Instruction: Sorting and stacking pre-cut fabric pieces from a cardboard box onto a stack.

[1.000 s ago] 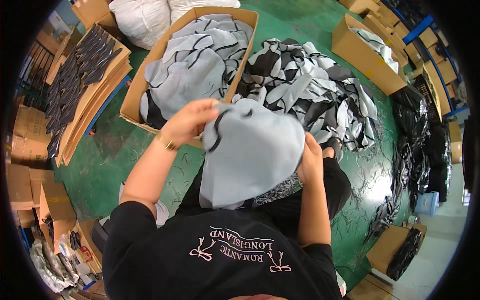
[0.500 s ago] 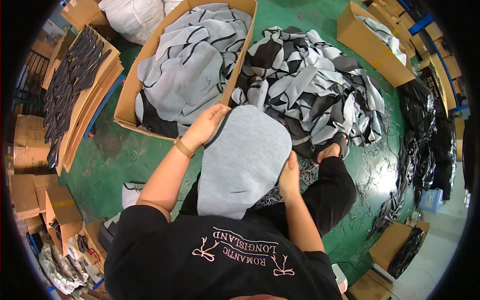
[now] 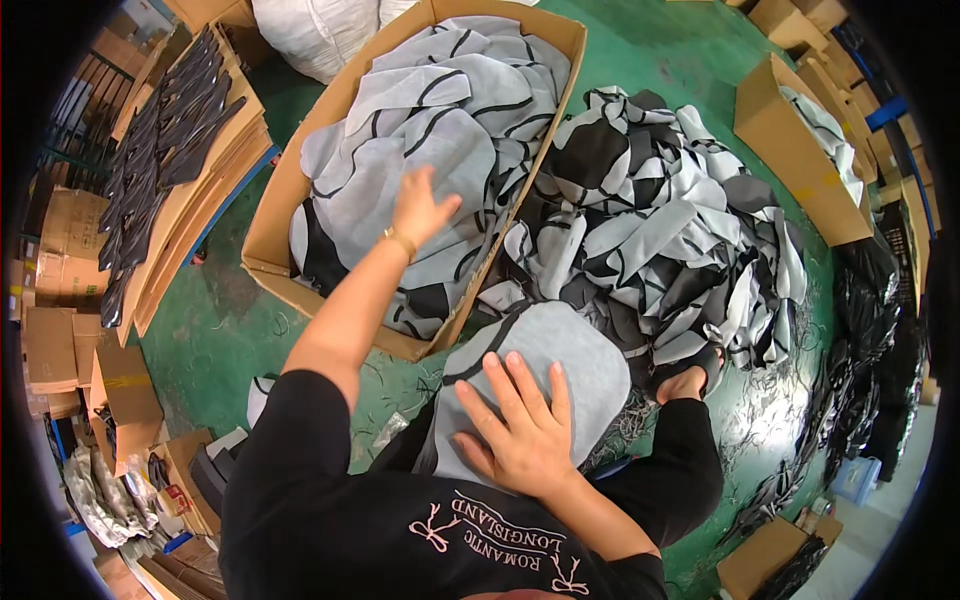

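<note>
Fabric pile (image 3: 660,230) beside open box (image 3: 275,215)

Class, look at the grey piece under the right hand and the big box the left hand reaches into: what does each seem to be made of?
Grey piece: probably soft felt or foam-backed fabric, matte and slightly fuzzy, lying limp in the lap.
Big box: brown corrugated cardboard, dull finish, with folded flaps and raw edges.

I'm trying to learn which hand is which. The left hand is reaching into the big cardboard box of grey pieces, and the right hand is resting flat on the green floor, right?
Not quite. The head view shows the right hand lying flat on a grey fabric piece on the lap, not on the green floor. The left hand does reach into the cardboard box.
</note>
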`<state>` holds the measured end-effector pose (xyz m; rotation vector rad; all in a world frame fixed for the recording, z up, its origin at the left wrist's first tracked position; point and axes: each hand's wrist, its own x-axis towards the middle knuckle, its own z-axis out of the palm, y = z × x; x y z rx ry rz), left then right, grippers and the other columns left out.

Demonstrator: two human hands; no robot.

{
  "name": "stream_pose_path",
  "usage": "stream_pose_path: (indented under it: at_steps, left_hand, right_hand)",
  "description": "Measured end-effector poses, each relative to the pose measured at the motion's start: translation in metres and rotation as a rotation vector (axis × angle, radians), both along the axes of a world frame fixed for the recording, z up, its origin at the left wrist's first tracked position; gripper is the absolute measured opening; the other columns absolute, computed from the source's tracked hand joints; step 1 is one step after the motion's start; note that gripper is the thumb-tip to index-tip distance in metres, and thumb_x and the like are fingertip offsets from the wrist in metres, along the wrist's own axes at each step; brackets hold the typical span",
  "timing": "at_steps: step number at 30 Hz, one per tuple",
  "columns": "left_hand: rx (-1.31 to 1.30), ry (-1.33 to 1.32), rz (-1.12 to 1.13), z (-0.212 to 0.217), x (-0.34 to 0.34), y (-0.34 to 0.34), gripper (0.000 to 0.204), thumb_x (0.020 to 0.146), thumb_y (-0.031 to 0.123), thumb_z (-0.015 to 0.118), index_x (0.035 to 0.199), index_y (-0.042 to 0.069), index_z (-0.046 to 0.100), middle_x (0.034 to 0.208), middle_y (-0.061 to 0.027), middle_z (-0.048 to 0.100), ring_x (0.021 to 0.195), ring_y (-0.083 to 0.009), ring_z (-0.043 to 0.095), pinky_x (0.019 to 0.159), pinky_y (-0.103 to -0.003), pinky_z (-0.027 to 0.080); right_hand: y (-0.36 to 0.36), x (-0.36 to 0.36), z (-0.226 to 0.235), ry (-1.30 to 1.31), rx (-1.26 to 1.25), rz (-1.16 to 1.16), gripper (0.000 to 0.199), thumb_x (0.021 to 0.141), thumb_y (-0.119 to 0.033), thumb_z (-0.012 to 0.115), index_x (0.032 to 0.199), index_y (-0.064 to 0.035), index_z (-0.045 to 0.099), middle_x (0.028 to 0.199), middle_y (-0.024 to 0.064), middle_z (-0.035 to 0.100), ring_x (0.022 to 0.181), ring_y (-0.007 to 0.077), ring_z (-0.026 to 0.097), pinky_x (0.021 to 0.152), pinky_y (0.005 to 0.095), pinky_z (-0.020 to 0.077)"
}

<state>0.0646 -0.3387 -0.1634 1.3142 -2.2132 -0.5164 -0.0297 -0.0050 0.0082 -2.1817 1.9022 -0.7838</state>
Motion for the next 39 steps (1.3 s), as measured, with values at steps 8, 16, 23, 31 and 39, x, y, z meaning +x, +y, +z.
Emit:
stream_pose_path:
  at_steps: [8, 16, 23, 31, 39]
  left_hand:
    - [0.38, 0.323, 0.424, -0.014, -0.017, -0.089, 0.069, 0.069, 0.032, 0.077, 0.117, -0.009, 0.051, 0.115, -0.0244, 0.059, 0.1, -0.033, 0.06, 0.091, -0.04, 0.046]
    - [1.291, 1.261, -0.227, 0.185, -0.006, 0.028, 0.049, 0.09, 0.044, 0.054, 0.117, 0.004, 0.058, 0.109, -0.0087, 0.064, 0.097, -0.022, 0.062, 0.087, -0.036, 0.049]
    - [1.298, 1.779, -0.647, 0.269, 0.02, 0.214, 0.055, 0.093, 0.048, 0.043, 0.127, 0.006, 0.051, 0.119, -0.0094, 0.06, 0.105, -0.0242, 0.059, 0.092, -0.038, 0.046]
    - [1.699, 1.395, -0.709, 0.212, 0.038, 0.265, 0.046, 0.091, 0.031, 0.054, 0.126, 0.002, 0.05, 0.116, -0.0106, 0.061, 0.103, -0.0209, 0.061, 0.092, -0.035, 0.048]
    - [0.949, 0.596, -0.368, 0.2, 0.016, 0.21, 0.044, 0.094, 0.043, 0.05, 0.102, 0.002, 0.064, 0.098, -0.0022, 0.065, 0.088, -0.0131, 0.06, 0.076, -0.029, 0.046]
  right_hand:
    - [-0.008, -0.006, -0.001, -0.01, 0.004, -0.066, 0.049, 0.069, -0.037, 0.069, 0.115, -0.0204, 0.064, 0.133, 0.012, 0.05, 0.126, 0.0276, 0.044, 0.107, 0.0517, 0.0207]
    - [-0.005, 0.002, 0.0, -0.071, -0.106, -0.044, 0.046, 0.068, -0.032, 0.07, 0.11, -0.015, 0.065, 0.132, 0.0118, 0.051, 0.125, 0.0275, 0.045, 0.106, 0.0517, 0.0222]
    - [0.004, -0.002, 0.024, -1.585, 0.04, -0.329, 0.049, 0.097, -0.038, 0.042, 0.128, -0.0007, 0.048, 0.129, 0.0108, 0.053, 0.12, 0.0252, 0.048, 0.105, 0.0401, 0.0336]
    - [0.086, -0.057, 0.011, -2.357, -0.034, 0.235, 0.052, 0.094, -0.037, 0.046, 0.13, 0.0009, 0.046, 0.128, 0.0134, 0.053, 0.115, 0.0263, 0.052, 0.098, 0.04, 0.0422]
    - [0.05, -0.109, 0.008, -1.699, -0.042, -0.507, 0.037, 0.091, -0.024, 0.048, 0.115, 0.0019, 0.056, 0.108, 0.0105, 0.064, 0.094, 0.0222, 0.061, 0.081, 0.0352, 0.0493]
